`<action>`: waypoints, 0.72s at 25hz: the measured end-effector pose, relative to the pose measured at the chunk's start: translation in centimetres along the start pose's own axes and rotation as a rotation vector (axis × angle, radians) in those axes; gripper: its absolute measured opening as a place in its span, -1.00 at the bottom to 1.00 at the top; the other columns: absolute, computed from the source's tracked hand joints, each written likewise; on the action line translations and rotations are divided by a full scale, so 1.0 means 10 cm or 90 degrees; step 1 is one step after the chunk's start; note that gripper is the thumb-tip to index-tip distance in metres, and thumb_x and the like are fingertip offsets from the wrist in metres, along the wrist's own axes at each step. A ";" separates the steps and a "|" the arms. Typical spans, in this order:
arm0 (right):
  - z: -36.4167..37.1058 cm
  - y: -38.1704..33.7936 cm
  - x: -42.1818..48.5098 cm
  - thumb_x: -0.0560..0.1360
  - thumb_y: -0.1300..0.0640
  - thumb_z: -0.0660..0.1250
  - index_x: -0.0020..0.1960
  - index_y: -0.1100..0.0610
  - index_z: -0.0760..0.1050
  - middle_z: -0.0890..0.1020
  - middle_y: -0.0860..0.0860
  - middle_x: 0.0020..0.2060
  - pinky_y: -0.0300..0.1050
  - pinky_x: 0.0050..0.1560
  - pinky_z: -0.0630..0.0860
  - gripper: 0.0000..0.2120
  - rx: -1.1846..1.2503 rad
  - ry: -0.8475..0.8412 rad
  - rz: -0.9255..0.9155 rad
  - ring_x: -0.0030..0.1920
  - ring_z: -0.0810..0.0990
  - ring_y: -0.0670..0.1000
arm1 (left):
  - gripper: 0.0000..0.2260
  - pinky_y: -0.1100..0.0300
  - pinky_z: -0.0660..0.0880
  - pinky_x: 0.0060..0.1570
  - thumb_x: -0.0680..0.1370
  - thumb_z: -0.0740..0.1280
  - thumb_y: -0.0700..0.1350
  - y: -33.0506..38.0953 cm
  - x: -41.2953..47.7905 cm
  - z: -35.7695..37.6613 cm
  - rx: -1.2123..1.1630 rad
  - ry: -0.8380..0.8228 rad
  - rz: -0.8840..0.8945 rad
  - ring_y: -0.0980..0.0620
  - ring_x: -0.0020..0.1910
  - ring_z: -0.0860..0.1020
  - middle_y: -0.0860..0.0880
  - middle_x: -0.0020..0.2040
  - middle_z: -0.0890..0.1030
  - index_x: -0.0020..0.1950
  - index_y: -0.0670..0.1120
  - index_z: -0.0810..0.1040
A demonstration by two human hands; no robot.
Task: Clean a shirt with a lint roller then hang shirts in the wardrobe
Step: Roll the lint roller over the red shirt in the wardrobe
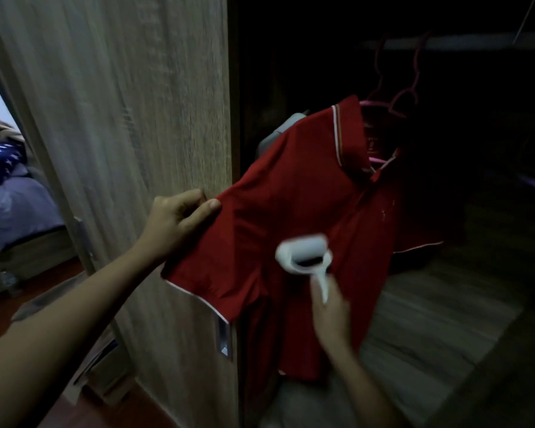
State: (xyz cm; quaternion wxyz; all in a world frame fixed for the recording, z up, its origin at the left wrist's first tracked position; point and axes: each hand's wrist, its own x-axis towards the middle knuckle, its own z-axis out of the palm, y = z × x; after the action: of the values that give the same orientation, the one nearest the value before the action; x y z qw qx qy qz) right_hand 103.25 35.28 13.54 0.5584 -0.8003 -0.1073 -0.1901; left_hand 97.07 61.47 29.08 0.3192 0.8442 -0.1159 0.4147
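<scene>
on shirt (291,196), lint roller (303,253) handle-down

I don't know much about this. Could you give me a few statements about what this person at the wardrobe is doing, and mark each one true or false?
1. The left hand holds the red shirt by its sleeve. True.
2. The right hand holds a white lint roller in front of the shirt. True.
3. The shirt is on a blue hanger. False: the hanger is pink.
4. The shirt lies spread flat on the bed. False: it hangs at the dark wardrobe opening, and the bed is far off to the left.
5. The wardrobe door is mirrored glass. False: the wardrobe door has a pale wood grain.
</scene>
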 end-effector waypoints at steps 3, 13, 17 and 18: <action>-0.34 -0.75 0.51 0.56 0.05 0.17 -0.19 0.07 0.36 0.42 -0.08 -0.51 -0.33 -0.47 0.26 -0.83 0.041 0.091 -0.127 -0.47 0.46 -0.27 | -0.68 0.36 0.24 -0.47 0.50 0.23 0.15 -0.01 0.00 -0.01 0.016 0.008 0.000 0.23 -0.51 0.32 0.09 -0.44 0.44 -0.42 0.10 0.33; 0.39 0.83 -0.89 0.43 -0.35 0.14 0.18 0.14 0.53 0.67 0.17 -0.04 -0.12 -0.06 0.47 -0.37 -0.038 -0.170 0.308 0.02 0.63 0.18 | -0.69 0.40 0.23 -0.47 0.51 0.23 0.12 0.01 -0.01 -0.02 0.027 0.003 -0.009 0.24 -0.50 0.33 0.09 -0.43 0.44 -0.40 0.06 0.33; 0.30 1.19 -0.95 0.03 -0.69 -0.19 0.28 0.00 0.47 0.65 0.16 0.07 -0.11 -0.01 0.45 0.13 -0.092 -0.172 0.327 0.07 0.62 0.18 | -0.68 0.33 0.26 -0.44 0.50 0.22 0.15 0.06 0.00 -0.04 0.035 -0.014 -0.027 0.22 -0.49 0.32 0.07 -0.42 0.44 -0.39 0.05 0.32; 0.18 0.99 -0.84 0.17 -0.62 -0.07 0.23 0.03 0.51 0.67 0.21 0.00 -0.12 -0.07 0.43 -0.03 -0.087 -0.142 0.299 0.02 0.64 0.21 | -0.69 0.32 0.26 -0.44 0.50 0.22 0.16 0.09 0.00 -0.05 0.037 -0.018 -0.035 0.22 -0.48 0.32 0.06 -0.41 0.44 -0.39 0.05 0.32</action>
State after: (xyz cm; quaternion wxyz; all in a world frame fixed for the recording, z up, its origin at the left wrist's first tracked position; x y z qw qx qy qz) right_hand 99.78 33.80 1.00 0.5168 -0.8550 0.0330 0.0273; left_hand 96.31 61.13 29.68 0.3039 0.8619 -0.0851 0.3969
